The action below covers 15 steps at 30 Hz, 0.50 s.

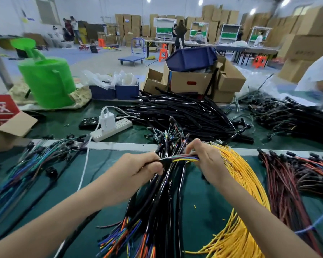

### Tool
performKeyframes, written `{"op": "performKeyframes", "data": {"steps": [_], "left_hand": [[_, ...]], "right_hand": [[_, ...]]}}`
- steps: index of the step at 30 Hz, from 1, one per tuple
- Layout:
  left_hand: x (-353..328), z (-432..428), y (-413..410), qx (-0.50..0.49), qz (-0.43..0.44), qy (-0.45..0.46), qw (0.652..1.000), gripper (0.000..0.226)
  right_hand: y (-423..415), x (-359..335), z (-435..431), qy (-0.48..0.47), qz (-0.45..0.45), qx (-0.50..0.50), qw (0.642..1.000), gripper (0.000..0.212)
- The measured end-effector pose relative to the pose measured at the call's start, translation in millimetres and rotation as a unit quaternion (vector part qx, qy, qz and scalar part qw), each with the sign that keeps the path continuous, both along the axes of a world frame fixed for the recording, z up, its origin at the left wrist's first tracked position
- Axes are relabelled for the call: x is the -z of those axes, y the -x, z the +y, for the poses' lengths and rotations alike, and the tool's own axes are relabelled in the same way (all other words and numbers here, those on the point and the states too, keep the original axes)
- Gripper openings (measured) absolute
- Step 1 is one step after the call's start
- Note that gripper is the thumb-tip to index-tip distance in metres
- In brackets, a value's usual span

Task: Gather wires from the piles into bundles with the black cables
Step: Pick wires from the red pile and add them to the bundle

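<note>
Head view: the left grip (138, 170) is clamped round a glossy black cable (167, 160), and the right grip (206, 164) pinches the thin coloured wires (186, 158) fanning from its sheath, just above the green tabletop (199, 198). Beneath lies a heap of similar sheathed bundles (157, 205), their bare multicoloured ends nearest the camera. Slim yellow wires (248, 192) curve just to the right, with dark red wires (285, 187) beyond. Farther back, a cardboard box (190, 83) carries a tilted blue plastic bin (190, 58); two blue trays (127, 92) hold crumpled clear bags (99, 79).
</note>
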<state>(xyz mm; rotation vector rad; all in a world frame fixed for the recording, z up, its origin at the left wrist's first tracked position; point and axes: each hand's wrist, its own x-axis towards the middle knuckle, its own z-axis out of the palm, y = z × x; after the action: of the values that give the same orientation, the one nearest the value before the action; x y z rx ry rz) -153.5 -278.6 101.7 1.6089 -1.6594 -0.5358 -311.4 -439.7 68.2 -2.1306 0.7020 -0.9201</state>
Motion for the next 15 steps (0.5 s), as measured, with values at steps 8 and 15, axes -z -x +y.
{"op": "performKeyframes", "data": {"steps": [8,15], "left_hand": [[-2,0,-3,-0.021,-0.005,-0.053,0.998,0.024],[-10,4,1,-0.016,0.017,-0.024,0.999,0.021]], "right_hand": [[-15,-39,19,0.304,0.125,0.003,0.944,0.037],[-16,-60,41,0.312,0.147,-0.063,0.937,0.042]]}}
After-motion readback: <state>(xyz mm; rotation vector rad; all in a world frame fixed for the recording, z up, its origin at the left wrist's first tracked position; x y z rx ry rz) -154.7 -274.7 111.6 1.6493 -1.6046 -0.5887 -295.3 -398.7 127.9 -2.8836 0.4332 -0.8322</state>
